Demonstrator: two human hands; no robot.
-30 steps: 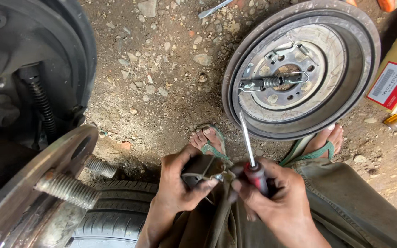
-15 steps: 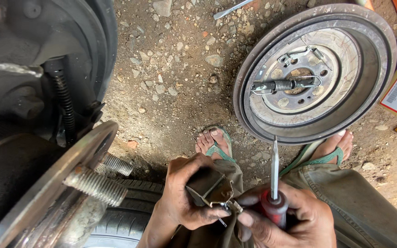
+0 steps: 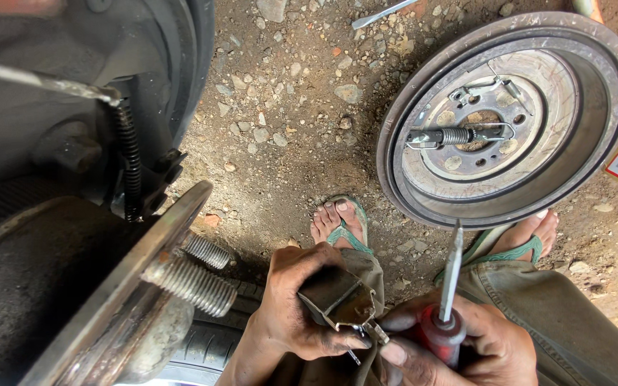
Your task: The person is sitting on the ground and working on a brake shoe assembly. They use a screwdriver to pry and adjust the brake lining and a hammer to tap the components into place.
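The left hand (image 3: 291, 311) clasps a small bent metal piece (image 3: 337, 299); the right hand (image 3: 466, 350) wraps a red-handled screwdriver (image 3: 446, 304), its shaft pointing up, fingertips touching the piece. A brake drum (image 3: 509, 118) lies on the gravel ground (image 3: 287, 107) beyond sandalled feet, with threaded wheel studs (image 3: 191, 282) at left.

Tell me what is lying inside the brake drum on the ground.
Inside the brake drum lie a threaded adjuster with a coil spring and a small metal lever with wire clips. The ground beneath the drum is covered.
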